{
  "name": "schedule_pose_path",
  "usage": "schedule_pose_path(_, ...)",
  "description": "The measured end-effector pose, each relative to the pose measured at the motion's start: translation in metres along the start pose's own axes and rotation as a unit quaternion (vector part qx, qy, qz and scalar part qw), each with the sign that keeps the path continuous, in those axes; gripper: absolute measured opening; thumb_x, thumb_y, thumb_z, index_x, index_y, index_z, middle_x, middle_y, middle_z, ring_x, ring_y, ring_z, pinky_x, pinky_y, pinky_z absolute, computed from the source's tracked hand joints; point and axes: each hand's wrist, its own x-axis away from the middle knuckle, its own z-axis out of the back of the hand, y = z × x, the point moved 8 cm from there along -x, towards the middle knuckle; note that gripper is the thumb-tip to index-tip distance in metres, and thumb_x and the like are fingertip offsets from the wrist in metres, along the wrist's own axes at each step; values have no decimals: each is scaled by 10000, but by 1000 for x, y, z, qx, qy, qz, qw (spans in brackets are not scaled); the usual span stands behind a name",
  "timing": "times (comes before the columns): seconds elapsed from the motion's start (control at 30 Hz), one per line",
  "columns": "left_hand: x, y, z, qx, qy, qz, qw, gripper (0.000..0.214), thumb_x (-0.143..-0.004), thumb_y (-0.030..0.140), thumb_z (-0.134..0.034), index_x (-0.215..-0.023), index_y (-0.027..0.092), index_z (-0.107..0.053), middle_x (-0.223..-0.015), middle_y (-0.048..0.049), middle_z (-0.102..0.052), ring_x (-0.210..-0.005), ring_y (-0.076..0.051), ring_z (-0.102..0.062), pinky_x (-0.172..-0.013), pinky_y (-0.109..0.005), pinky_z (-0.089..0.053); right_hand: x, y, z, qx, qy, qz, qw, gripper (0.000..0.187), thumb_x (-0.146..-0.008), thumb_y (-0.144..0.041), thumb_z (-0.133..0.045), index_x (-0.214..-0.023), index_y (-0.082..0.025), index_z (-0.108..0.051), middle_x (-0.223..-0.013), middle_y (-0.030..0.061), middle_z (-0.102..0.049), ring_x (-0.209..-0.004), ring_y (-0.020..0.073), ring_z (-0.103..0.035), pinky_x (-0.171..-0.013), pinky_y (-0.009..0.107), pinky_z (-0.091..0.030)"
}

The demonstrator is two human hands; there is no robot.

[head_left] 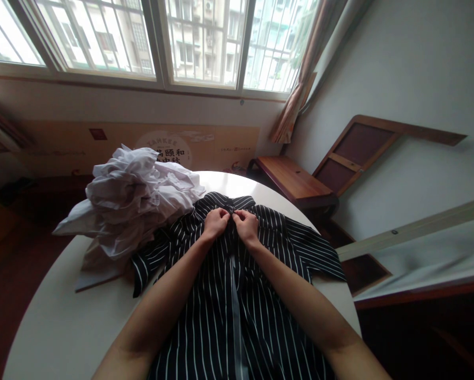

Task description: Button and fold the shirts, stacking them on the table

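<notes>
A black shirt with white stripes (205, 316) lies front up on a white round table (63, 316), its collar away from me and its short sleeves spread to both sides. Just below the collar, my left hand (216, 221) pinches the shirt's front edge. Close beside it, my right hand (246, 224) pinches the other front edge. The fingertips of both hands nearly meet at the placket, and any button between them is hidden. Below my hands the two front edges lie apart, with a narrow strip showing between them.
A heap of crumpled white cloth (129, 195) sits at the table's left, touching the striped shirt. Beyond the table stand a wooden bench (296, 179) and a cardboard panel (237, 140) under the barred window (205, 42). A curtain (292, 116) hangs at the right of the window.
</notes>
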Motion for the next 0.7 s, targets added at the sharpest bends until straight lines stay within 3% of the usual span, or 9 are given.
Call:
schedule_pose_path(0.33, 1, -2, 0, -14, 7, 3, 1000, 150, -802, 246, -564, -799, 170, -693, -824, -47, -707, -781, -159, -635, -724, -252, -457, 0, 4, -1, -36, -9, -9, 999, 203, -741, -276, -590, -844, -173, -730, -885, 62, -730, -834, 201, -666, -830, 306, -492)
schedule_pose_path(0.57, -3, -7, -3, 34, -4, 5, 999, 137, -783, 231, -588, -791, 156, -702, -798, -44, -707, -752, -149, -636, -710, -240, -465, -12, 15, -10, -160, -98, -35, 982, 212, -731, -276, -565, -791, -144, -719, -788, 45, -722, -740, 168, -654, -713, 268, -510)
schedule_pose_path(0.7, -6, -9, -7, 83, -16, 1, 996, 138, -773, 221, -594, -769, 133, -700, -757, -46, -699, -717, -145, -631, -665, -227, -467, -18, 12, -12, -132, -142, -34, 980, 194, -707, -251, -596, -807, -137, -717, -740, 38, -716, -677, 153, -647, -670, 259, -510)
